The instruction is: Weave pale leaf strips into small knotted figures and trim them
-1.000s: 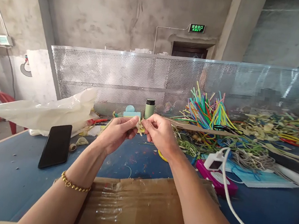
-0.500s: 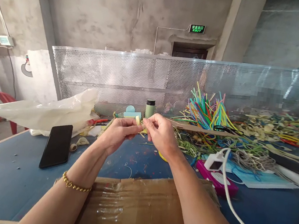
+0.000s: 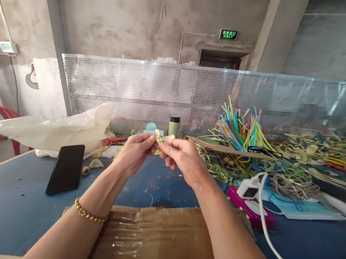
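A small pale yellow strip point(image 3: 159, 136), folded or knotted, is pinched between my two hands over the far part of the blue table. The thumb and fingers of my left hand point(image 3: 136, 150) close on its left side. From the other side my right hand point(image 3: 180, 154) grips it between thumb and forefinger, with a pale flat end point(image 3: 168, 138) sticking up by the fingers. Whether the strip is plastic or plant fibre I cannot tell. Behind the hands stands a green bottle with a black cap point(image 3: 174, 126). A flattened cardboard sheet point(image 3: 160, 243) lies under my forearms.
To the left lie a black phone point(image 3: 66, 170) and a cream plastic bag point(image 3: 51, 127). On the right are coloured tubes point(image 3: 240, 128), tangled green strands point(image 3: 219, 168), a magenta box point(image 3: 254, 207) with a white charger and cable, and a blue mask point(image 3: 304, 206). A perforated metal screen point(image 3: 127, 89) stands behind.
My right hand has turned and shifted slightly left and down, its fingers now lower under the strip. More of the pale strip shows between the hands.
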A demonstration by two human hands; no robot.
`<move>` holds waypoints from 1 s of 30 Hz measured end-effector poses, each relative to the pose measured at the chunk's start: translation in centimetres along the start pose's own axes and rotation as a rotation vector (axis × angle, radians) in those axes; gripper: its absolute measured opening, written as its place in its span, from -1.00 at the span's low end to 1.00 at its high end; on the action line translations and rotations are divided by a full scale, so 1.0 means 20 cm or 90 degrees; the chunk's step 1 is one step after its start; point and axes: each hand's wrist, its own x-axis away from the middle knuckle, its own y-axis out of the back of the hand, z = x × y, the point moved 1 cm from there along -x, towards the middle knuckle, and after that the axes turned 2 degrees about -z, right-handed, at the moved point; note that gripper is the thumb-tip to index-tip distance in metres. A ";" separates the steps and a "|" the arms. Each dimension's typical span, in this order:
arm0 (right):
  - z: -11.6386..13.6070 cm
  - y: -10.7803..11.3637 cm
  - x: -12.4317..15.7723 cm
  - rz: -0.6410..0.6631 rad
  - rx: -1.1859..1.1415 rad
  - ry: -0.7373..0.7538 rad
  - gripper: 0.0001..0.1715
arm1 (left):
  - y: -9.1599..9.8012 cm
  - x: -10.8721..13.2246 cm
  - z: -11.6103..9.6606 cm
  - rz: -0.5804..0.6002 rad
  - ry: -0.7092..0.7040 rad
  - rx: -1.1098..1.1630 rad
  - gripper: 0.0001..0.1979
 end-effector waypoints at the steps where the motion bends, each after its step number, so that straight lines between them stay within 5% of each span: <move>1: 0.00 0.00 0.00 -0.001 -0.002 0.007 -0.71 | 0.00 0.00 0.00 0.011 0.001 -0.002 -0.82; 8: 0.01 0.00 0.00 -0.017 0.048 0.053 -0.84 | 0.01 0.01 -0.02 0.084 0.025 -0.064 -0.79; 20: 0.01 0.00 0.01 -0.077 0.212 0.111 -0.80 | 0.03 0.00 0.01 0.034 0.057 -0.042 -0.72; 25: 0.00 0.02 0.01 -0.040 0.172 0.087 -0.75 | 0.05 -0.01 0.00 0.027 0.017 -0.060 -0.73; 30: -0.01 0.05 -0.02 -0.096 0.116 0.117 -0.68 | 0.05 0.00 -0.01 0.077 0.007 -0.116 -0.77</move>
